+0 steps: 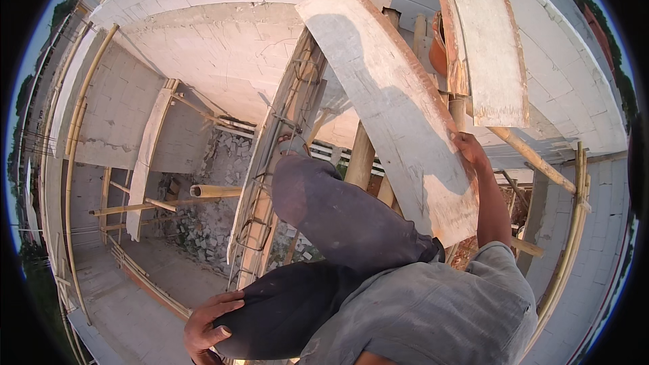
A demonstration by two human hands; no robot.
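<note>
A long, wide wooden board (395, 105) lies slantwise ahead of me, its pale face partly in shadow. My right hand (470, 149) is closed on its right edge, toward the near end. At the lower left, my left hand (209, 324) rests against my dark trouser leg at the knee, fingers apart and nothing in them. Left of the board runs a narrow beam form (260, 196) with plank sides and bent steel bars inside. My foot (293, 143) is on that form.
Another board (497, 47) lies at the upper right beside an orange bucket (439, 47). Bamboo poles (534, 155) cross below the boards. Far below on the left lies a rubble-covered floor (220, 220). Pale block walls (203, 34) surround the spot; another plank (152, 155) hangs at the left.
</note>
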